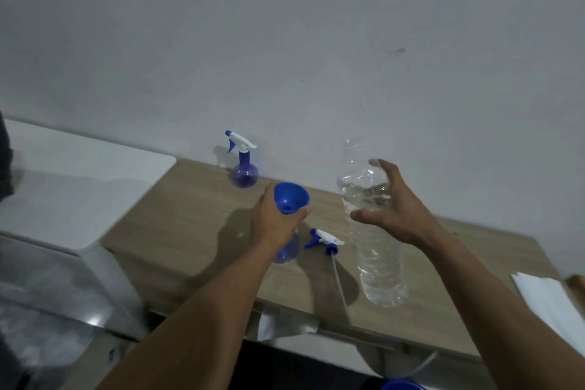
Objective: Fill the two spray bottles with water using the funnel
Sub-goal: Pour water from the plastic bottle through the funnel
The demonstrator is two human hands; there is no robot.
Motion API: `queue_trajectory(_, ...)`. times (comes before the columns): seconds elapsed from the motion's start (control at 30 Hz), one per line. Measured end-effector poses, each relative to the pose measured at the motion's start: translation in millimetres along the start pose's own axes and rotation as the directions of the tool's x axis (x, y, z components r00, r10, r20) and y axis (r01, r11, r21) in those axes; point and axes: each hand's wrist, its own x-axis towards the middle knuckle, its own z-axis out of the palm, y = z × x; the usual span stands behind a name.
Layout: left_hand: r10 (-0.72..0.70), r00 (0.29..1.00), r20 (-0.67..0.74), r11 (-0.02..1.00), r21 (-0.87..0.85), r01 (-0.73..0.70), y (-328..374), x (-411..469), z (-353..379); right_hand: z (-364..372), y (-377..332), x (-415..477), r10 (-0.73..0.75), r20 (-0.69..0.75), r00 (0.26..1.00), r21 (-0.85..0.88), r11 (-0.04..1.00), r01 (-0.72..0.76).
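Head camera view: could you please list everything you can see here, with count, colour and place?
Spray bottle with trigger on: one, blue with white trigger, far edge of the table by the wall.
Open spray bottle: one, blue, mid-table, partly behind the left hand.
Funnel: one, blue, on top of the open bottle.
Trigger head with tube: one, white and blue, lying on the table beside the open bottle.
Water bottle: one, clear, uncapped, upright, partly filled.
Table: one, light wood.
White surface: one, left of the table.
White sheets: right edge.
Left hand: at the funnel and bottle neck.
Right hand: open, at the water bottle.
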Motion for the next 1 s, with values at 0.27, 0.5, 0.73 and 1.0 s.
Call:
queue_trajectory(0.27,0.025,0.993,0.115,0.999,-0.043,-0.02,-5,9,-8,5,-16,1,0.162,0.304,0.939,-0.277,0.958,-0.076)
queue_trajectory(0.5,0.008,0.99,0.142,0.998,-0.064,0.001,-9,13,-11,9,-32,8,0.257,0.408,0.876,-0.428,0.902,-0.065)
queue_trajectory(0.73,0.029,0.987,0.156,0.999,-0.044,-0.023,-13,18,-9,13,-45,16,0.362,0.468,0.806,-0.51,0.855,-0.088)
queue_trajectory(1.0,0.026,0.983,0.18,0.999,-0.047,-0.018,-13,19,-10,5,-54,23,0.406,0.468,0.785,-0.554,0.827,-0.097)
